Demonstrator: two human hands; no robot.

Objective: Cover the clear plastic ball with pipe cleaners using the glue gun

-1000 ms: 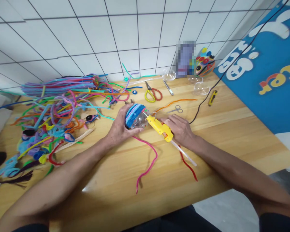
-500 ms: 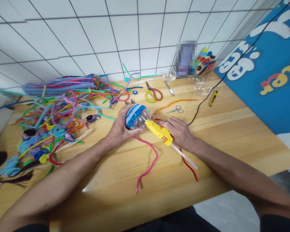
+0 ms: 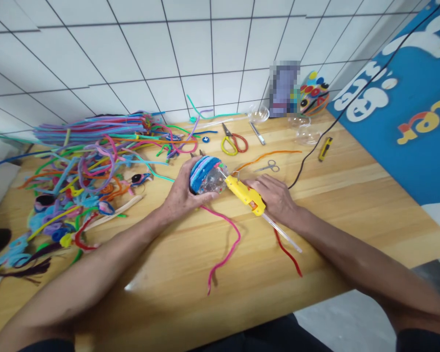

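Found part-wrapped clear ball cupped in left hand above wooden table, left of yellow hot-glue gun gripped in right hand, and judged slow, even nozzle travel advisable.

Looking straight at a white tiled wall, ruled by dark grout lines, right across the back! Over to the right, meeting a big blue panel with white and orange-yellow lettering. Down now to a light wooden table, streaky-grained, set against the tiles, catching a small white glare. Below its edge, showing pale grey, possibly floor.
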